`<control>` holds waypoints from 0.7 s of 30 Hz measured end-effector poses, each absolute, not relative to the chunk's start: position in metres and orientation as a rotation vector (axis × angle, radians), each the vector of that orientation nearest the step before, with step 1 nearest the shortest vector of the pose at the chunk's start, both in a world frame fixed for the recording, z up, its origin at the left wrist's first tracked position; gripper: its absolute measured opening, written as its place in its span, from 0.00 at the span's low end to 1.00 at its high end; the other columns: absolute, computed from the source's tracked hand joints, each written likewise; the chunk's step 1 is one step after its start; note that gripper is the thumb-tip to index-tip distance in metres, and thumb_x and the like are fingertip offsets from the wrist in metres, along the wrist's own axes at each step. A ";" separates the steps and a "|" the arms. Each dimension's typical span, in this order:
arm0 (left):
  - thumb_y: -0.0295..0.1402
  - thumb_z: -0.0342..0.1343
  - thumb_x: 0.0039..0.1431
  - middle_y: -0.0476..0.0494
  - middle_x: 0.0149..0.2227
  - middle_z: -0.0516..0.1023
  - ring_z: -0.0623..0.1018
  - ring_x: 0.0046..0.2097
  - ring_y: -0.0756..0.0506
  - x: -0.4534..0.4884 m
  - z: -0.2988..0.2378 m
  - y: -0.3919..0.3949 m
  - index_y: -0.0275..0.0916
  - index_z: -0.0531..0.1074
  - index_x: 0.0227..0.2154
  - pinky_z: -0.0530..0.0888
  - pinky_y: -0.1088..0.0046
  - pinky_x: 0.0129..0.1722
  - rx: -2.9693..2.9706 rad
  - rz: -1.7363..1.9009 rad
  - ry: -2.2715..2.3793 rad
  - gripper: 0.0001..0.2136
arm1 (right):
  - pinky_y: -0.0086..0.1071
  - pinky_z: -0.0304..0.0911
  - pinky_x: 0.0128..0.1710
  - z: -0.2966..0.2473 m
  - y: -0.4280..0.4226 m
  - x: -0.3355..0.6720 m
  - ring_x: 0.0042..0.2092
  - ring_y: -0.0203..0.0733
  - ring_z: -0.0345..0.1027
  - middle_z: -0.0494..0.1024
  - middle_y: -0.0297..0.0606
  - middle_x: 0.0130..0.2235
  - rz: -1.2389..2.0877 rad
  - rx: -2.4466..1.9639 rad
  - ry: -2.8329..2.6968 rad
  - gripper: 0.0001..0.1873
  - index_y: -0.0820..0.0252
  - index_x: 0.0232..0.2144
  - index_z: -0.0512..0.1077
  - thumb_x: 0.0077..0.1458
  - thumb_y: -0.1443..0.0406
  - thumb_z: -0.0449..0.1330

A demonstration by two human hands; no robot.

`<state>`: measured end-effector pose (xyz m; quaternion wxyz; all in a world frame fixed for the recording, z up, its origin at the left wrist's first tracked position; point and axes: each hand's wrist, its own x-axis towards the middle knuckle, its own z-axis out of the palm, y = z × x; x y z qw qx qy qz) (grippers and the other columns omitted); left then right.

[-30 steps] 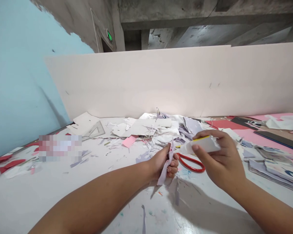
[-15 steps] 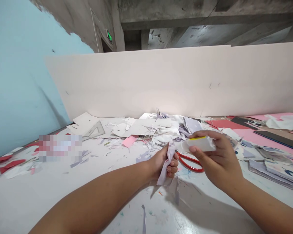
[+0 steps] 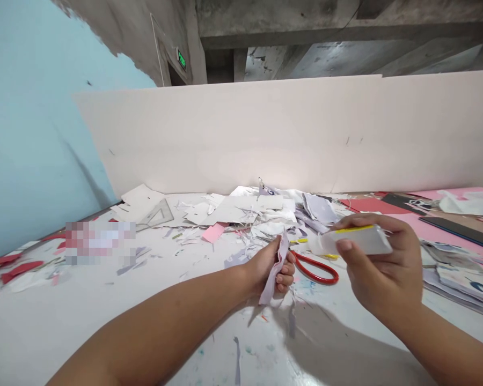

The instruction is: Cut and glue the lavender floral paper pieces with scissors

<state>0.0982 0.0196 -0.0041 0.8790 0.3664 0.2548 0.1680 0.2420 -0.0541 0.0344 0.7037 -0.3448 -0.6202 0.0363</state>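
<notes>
Clutter Banked to the Rear

Scissors (image 3: 314,281) lie on the worktable (image 3: 104,321) in front of a heap of paper scraps (image 3: 233,214), with a set square (image 3: 153,222) on the heap's left end. Stacked papers (image 3: 462,279) sit to the right. A standing board (image 3: 241,134) rises behind, beside a wall (image 3: 36,134) on the left.

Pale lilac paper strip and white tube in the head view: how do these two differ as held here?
The pale lilac paper strip looks limp and creased, while the white tube looks firmer and keeps a straight shape. The strip is plain, but the tube has a yellow stripe along its top. The strip hangs steeply from the left hand, while the tube lies nearly level in the right hand. Both are pale, and they are not touching.
</notes>
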 end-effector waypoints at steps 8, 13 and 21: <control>0.45 0.45 0.50 0.55 0.16 0.55 0.55 0.15 0.55 0.096 -0.004 0.022 0.38 0.62 0.22 0.53 0.78 0.17 0.755 0.335 0.439 0.14 | 0.29 0.66 0.29 0.045 -0.048 0.248 0.37 0.39 0.68 0.71 0.31 0.33 0.390 -0.835 -1.135 0.20 0.52 0.30 0.63 0.34 0.64 0.69; 0.49 0.42 0.52 0.54 0.15 0.55 0.54 0.15 0.55 0.098 0.000 0.020 0.38 0.63 0.22 0.53 0.78 0.17 0.766 0.326 0.456 0.18 | 0.32 0.69 0.30 0.044 -0.030 0.259 0.29 0.36 0.69 0.68 0.27 0.24 0.967 -0.825 -0.947 0.19 0.54 0.27 0.61 0.38 0.56 0.66; 0.44 0.46 0.50 0.55 0.15 0.55 0.55 0.15 0.55 0.100 0.002 0.018 0.38 0.62 0.22 0.54 0.79 0.16 0.722 0.303 0.488 0.14 | 0.30 0.68 0.37 0.036 -0.023 0.256 0.36 0.38 0.71 0.74 0.32 0.28 1.357 -0.820 -0.849 0.14 0.57 0.23 0.63 0.38 0.63 0.66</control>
